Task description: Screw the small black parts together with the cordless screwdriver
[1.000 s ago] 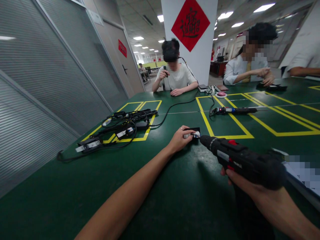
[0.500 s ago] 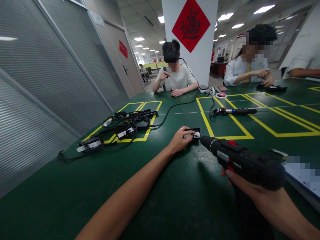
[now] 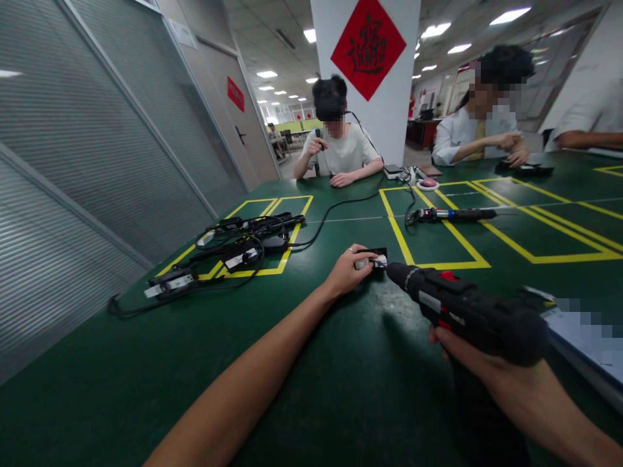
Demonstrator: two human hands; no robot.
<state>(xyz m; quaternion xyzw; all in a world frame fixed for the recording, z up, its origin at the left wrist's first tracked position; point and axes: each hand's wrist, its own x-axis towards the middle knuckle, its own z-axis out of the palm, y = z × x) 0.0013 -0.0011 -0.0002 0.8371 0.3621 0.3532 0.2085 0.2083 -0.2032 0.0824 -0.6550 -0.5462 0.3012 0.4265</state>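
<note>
My right hand [image 3: 481, 363] is wrapped round the grip of a black cordless drill [image 3: 457, 305] with red details. The drill points left, its chuck close to a small black piece with a white label [image 3: 379, 261] on the green table. My left hand [image 3: 351, 267], a ring on one finger, holds that piece against the tabletop with its fingers closed over it. Whether the drill's tip touches the piece is too small to tell.
Black power adapters and cables [image 3: 253, 243] lie in a pile at the left. A black pen-shaped electric screwdriver [image 3: 452, 215] rests inside yellow tape outlines. Papers [image 3: 584, 337] lie at the right. Across the table sit other people [image 3: 348, 146], and a pink round item [image 3: 428, 183] lies near them.
Both hands, the drill and the labelled piece keep practically the same places relative to each other. The whole view has shifted slightly.
</note>
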